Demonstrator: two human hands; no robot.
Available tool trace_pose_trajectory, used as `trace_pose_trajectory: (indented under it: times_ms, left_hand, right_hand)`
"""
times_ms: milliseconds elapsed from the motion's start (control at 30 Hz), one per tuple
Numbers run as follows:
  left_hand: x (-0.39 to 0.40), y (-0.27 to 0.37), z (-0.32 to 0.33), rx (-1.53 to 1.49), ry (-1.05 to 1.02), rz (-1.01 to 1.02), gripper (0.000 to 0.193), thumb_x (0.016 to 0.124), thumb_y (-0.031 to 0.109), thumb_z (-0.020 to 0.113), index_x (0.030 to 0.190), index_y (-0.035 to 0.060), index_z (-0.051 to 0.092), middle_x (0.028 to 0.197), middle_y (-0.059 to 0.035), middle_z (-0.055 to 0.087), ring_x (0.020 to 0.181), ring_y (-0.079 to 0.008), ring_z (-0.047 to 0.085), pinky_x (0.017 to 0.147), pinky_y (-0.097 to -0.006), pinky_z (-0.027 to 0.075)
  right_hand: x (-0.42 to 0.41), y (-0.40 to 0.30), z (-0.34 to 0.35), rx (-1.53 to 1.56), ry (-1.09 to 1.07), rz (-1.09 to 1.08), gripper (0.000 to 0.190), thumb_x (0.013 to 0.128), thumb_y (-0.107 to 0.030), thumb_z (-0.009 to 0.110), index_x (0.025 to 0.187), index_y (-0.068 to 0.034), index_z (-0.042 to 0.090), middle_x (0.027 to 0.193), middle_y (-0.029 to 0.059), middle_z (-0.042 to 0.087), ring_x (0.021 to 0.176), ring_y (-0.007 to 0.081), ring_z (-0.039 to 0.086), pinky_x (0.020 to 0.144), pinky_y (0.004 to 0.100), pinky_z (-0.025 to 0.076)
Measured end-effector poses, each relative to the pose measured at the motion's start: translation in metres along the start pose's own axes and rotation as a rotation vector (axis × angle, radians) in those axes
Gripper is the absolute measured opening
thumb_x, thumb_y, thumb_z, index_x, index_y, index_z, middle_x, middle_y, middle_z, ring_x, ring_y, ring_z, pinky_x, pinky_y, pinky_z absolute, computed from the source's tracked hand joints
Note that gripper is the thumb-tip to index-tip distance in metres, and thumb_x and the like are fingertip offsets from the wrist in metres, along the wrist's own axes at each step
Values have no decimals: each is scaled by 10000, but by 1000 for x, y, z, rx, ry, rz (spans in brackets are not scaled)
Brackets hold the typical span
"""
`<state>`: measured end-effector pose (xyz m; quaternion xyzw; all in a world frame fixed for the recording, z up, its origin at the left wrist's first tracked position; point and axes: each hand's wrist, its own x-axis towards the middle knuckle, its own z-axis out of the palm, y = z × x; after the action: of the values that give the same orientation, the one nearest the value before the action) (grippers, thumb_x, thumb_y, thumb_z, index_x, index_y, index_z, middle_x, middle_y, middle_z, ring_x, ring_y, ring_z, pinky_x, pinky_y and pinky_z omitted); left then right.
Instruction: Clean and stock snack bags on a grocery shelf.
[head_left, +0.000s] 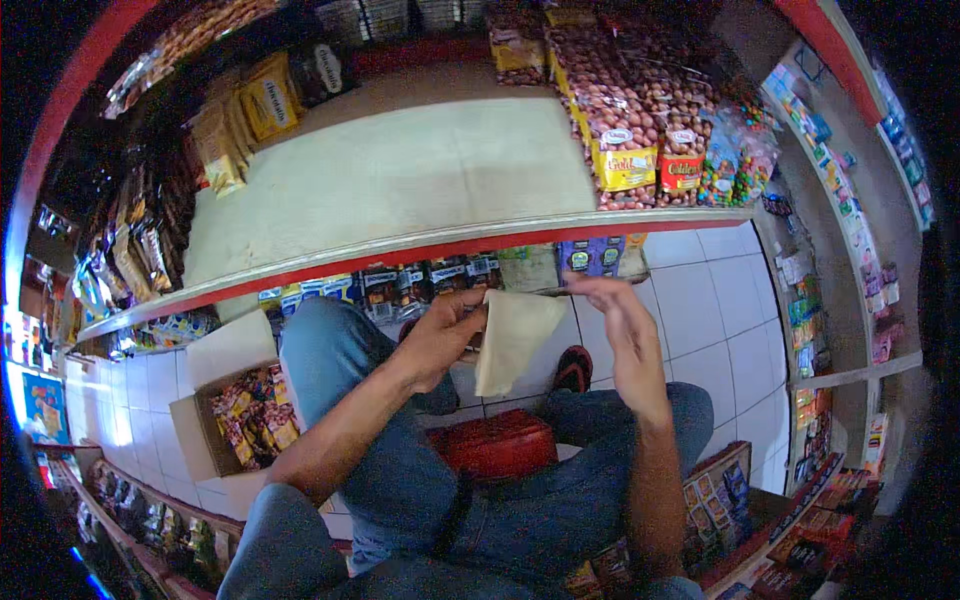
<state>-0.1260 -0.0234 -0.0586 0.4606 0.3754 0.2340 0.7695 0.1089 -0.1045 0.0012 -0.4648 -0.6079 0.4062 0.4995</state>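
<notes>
A pale cream cloth (517, 341) hangs folded between my two hands, above my lap. My left hand (442, 337) grips its upper left corner between thumb and fingers. At the cloth's upper right corner is my right hand (626, 341), its fingers stretched out and slightly blurred; whether they pinch the corner I cannot tell. Beyond both hands runs a pale shelf board (420, 180) with a red front edge. Bags of round brown candies (626, 161) stand at its right end, and yellow packets (268, 97) lie at its left.
An open cardboard box (202, 435) of small wrapped packets stands on the tiled floor to the left. Dark pouches (427, 285) and a purple pack (591, 256) sit on a lower shelf. A red seat (495, 446) is between my legs. Stocked shelves (847, 195) line the right side.
</notes>
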Motion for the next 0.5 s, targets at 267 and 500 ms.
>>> trace_pose_trajectory:
  times_ms: [267, 500]
  left_hand:
    - [-43, 12, 1, 299, 7, 435, 357, 1002, 116, 568, 1353, 57, 594, 1281, -109, 617, 1205, -207, 573, 992, -348, 490]
    - [-158, -24, -111, 476, 1086, 671, 204, 1016, 125, 554, 1141, 15, 671, 1093, -111, 696, 1071, -204, 634, 949, -342, 487]
  right_hand:
    - [-17, 42, 42, 73, 17, 590, 408, 941, -171, 732, 1290, -23, 581, 1207, 77, 668, 1072, 168, 630, 941, 331, 507]
    - [-21, 42, 27, 472, 313, 500, 520, 935, -152, 695, 1394, -19, 490, 1346, 126, 604, 1210, 258, 620, 1024, 431, 525]
